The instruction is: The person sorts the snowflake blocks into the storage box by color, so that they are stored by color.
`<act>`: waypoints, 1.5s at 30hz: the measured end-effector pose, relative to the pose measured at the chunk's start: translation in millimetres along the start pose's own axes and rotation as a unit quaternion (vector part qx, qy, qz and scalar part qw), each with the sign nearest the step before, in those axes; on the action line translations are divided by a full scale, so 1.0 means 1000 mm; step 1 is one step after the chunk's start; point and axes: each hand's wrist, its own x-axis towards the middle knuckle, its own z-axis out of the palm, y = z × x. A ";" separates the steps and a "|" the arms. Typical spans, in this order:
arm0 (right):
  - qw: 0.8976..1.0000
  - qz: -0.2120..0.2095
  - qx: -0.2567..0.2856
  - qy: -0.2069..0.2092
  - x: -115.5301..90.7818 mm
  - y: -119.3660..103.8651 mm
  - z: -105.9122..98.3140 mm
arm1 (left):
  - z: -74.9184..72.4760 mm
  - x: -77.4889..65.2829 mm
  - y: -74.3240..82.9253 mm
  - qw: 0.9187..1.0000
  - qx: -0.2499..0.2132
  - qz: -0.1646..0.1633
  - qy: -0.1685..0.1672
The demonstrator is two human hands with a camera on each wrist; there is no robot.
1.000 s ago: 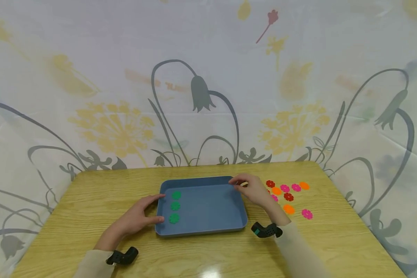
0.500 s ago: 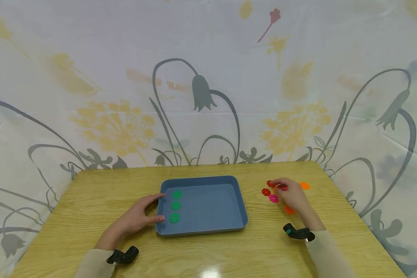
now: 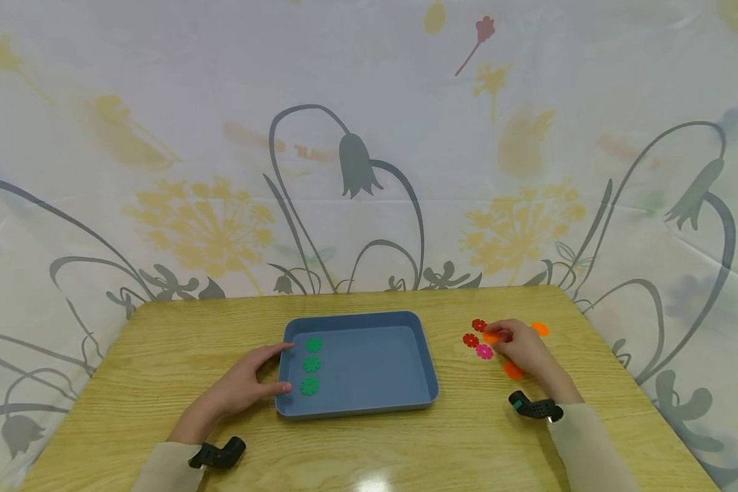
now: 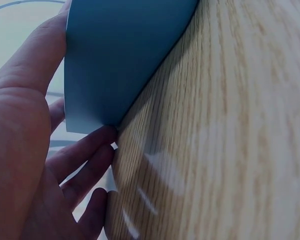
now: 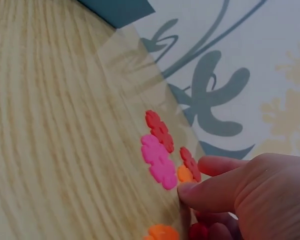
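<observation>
A blue-grey tray [image 3: 372, 369] lies on the wooden table with three green flower-shaped discs [image 3: 311, 364] in a column along its left side. My left hand [image 3: 240, 379] holds the tray's left edge, thumb and forefinger tips over the rim; in the left wrist view other fingers [image 4: 90, 150] sit low by the tray's outer wall [image 4: 120, 55]. My right hand [image 3: 525, 347] is down among loose flower discs, thumb and forefinger beside an orange disc [image 5: 185, 174]. A red disc [image 5: 198, 231] shows under its fingers, partly hidden; I cannot tell whether it is pinched.
Two red discs [image 3: 471, 340] and a pink disc [image 3: 484, 352] lie left of my right hand. Other orange discs [image 3: 539, 329] lie behind and in front of it. A patterned curtain [image 3: 369, 225] hangs behind the table's [image 3: 357, 451] far edge.
My right hand has moved from the tray's far right corner to the loose discs on the right, then slightly further right. My left hand stays at the tray.
</observation>
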 end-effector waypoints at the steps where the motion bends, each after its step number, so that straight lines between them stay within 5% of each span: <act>1: 1.000 0.005 0.002 -0.008 0.001 0.000 -0.001 | 0.000 0.000 0.000 1.000 0.000 0.001 0.000; 11: 0.996 0.044 -0.006 -0.071 0.012 -0.005 -0.008 | 0.001 0.001 0.000 1.000 0.005 -0.004 -0.002; 27: 0.988 0.001 -0.051 -0.146 0.033 -0.005 -0.012 | 0.001 0.002 -0.002 1.000 0.009 0.001 0.000; 45: 0.990 -0.016 -0.080 -0.116 0.029 -0.016 -0.011 | 0.000 0.001 0.000 1.000 0.001 -0.003 -0.001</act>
